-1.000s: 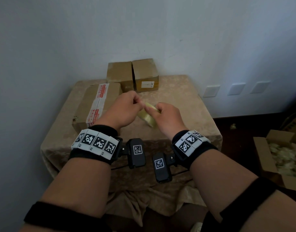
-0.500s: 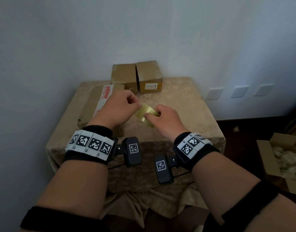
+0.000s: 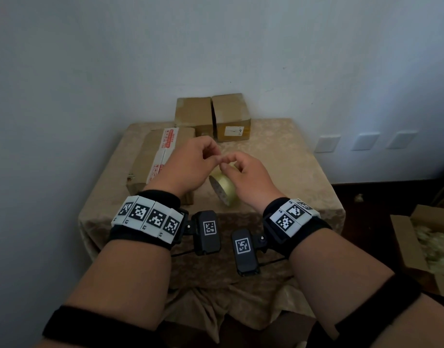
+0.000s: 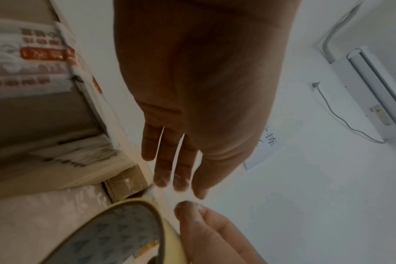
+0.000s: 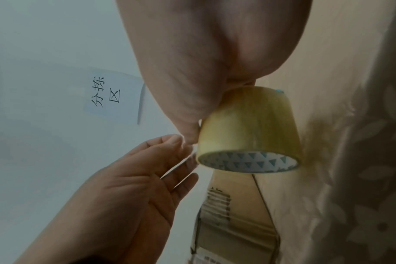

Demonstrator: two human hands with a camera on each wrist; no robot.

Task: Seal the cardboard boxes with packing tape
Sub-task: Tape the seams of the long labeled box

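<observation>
Tape roll (image 3: 223, 188) now hanging from right hand (image 3: 246, 177) | left hand (image 3: 188, 167) fingertips pinching beside it, grasp unclear

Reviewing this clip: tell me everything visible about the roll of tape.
The roll of tape is clear, yellowish packing tape wound on a white core printed with blue triangles. It is held in the air above the cloth-covered table, tilted so one open end faces the head camera. The right hand grips it from above, thumb on its outer face. The left hand meets it at the edge, fingertips next to the right thumb; a freed tape end cannot be made out.
</observation>
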